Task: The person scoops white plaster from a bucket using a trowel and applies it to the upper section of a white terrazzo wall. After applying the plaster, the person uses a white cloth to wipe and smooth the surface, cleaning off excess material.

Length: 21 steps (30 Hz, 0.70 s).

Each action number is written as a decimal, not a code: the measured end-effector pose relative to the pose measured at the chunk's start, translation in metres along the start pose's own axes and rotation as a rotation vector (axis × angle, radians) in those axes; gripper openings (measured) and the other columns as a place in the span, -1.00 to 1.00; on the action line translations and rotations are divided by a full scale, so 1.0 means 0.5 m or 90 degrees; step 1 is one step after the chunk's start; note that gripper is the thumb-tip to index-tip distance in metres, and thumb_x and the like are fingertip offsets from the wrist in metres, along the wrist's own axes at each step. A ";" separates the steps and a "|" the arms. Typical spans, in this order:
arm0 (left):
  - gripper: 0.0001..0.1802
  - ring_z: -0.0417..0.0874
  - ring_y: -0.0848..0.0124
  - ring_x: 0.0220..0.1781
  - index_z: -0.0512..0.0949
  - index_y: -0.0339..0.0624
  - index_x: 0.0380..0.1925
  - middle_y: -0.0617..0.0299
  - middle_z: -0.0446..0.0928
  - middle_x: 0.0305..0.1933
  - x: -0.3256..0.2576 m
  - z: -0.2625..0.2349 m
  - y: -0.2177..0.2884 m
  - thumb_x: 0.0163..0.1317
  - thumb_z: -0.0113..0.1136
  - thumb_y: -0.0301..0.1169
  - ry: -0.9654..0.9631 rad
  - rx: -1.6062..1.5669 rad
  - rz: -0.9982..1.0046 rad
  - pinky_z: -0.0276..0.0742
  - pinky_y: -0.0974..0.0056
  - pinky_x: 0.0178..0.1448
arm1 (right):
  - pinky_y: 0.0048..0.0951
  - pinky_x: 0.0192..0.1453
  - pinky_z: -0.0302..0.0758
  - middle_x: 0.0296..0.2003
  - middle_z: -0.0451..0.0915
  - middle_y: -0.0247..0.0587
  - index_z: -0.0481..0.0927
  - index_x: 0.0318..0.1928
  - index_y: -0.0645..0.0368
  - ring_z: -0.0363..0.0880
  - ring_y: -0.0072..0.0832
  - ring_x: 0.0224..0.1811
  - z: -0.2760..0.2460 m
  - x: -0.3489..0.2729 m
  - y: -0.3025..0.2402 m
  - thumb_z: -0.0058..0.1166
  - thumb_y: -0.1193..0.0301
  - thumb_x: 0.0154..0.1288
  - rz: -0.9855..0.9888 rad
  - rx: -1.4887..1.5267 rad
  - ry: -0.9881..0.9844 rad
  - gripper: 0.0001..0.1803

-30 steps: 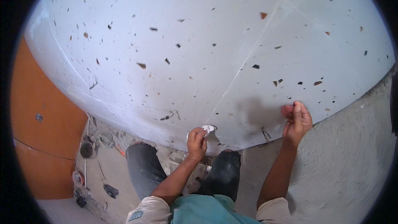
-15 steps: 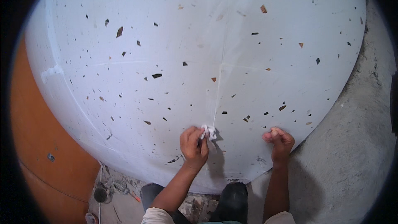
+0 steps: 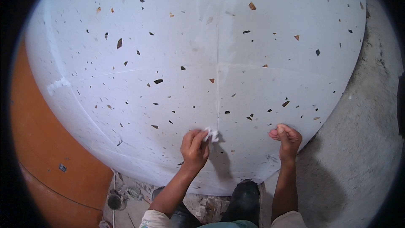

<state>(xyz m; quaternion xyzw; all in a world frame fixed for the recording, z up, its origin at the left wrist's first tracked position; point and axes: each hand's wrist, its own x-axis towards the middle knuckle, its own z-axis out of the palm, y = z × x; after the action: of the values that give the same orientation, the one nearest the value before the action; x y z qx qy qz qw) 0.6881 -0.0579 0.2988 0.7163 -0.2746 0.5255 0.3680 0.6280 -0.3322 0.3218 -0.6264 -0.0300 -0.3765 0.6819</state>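
Observation:
My left hand pinches a crumpled white cloth between thumb and fingertips. The cloth is at a thin vertical joint line in a large white surface with dark and brown stone-like chips. Off to the right, my right hand is held close to the same surface with its fingers curled in and the thumb pressed against them. Whether anything lies inside those fingers is hidden.
An orange-brown panel lies along the left side. Rough grey concrete borders the right. At the lower left, a dark round container stands on the floor among debris. My knee is close to the surface's lower edge.
The view has shifted slightly, so the chips on the upper right of the surface appear farther left. The left hand, still pinching the cloth, and the curled right hand have barely moved.

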 end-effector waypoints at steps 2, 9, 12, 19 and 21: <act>-0.63 0.58 0.16 -0.28 0.60 -0.21 -0.26 0.03 0.53 -0.32 -0.014 -0.004 -0.015 -0.16 0.29 -0.73 0.030 0.009 -0.029 0.50 0.21 -0.26 | -0.44 -0.29 0.64 -0.49 0.66 -0.06 0.64 -0.22 0.39 0.67 -0.43 -0.46 0.003 0.002 -0.001 0.10 0.46 0.28 0.024 -0.020 0.005 -0.80; -0.68 0.54 0.16 -0.31 0.57 -0.21 -0.26 0.05 0.51 -0.33 0.268 -0.012 0.054 -0.08 0.34 -0.68 0.134 0.013 0.059 0.47 0.21 -0.26 | -0.45 -0.29 0.63 -0.48 0.66 -0.05 0.63 -0.23 0.43 0.66 -0.43 -0.47 0.003 0.001 -0.007 0.09 0.46 0.28 0.021 0.012 -0.001 -0.78; -0.68 0.56 0.19 -0.33 0.58 -0.22 -0.28 0.05 0.51 -0.33 0.245 -0.006 0.037 -0.11 0.33 -0.69 0.115 0.022 0.097 0.49 0.23 -0.29 | -0.45 -0.30 0.64 -0.48 0.65 -0.06 0.63 -0.23 0.43 0.66 -0.43 -0.47 -0.001 -0.002 -0.010 0.10 0.46 0.29 0.008 -0.007 -0.017 -0.78; -0.70 0.58 0.16 -0.27 0.57 -0.23 -0.27 0.05 0.53 -0.30 0.030 -0.020 -0.003 -0.06 0.33 -0.67 0.031 0.017 -0.032 0.51 0.24 -0.21 | -0.47 -0.32 0.64 -0.50 0.65 -0.11 0.63 -0.26 0.41 0.65 -0.46 -0.49 0.011 0.003 -0.015 0.11 0.47 0.29 0.016 0.014 -0.004 -0.81; -0.72 0.57 0.16 -0.25 0.56 -0.25 -0.27 0.03 0.52 -0.30 0.098 -0.013 -0.005 -0.04 0.32 -0.68 0.077 0.038 0.025 0.50 0.24 -0.19 | -0.47 -0.32 0.64 -0.50 0.65 -0.11 0.64 -0.26 0.41 0.65 -0.47 -0.49 0.008 0.006 -0.012 0.11 0.47 0.28 0.018 0.020 -0.005 -0.81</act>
<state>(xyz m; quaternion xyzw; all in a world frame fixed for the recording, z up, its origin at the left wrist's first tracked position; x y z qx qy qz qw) 0.7010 -0.0516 0.3463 0.6884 -0.2496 0.5830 0.3520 0.6285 -0.3295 0.3292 -0.6177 -0.0300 -0.3637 0.6966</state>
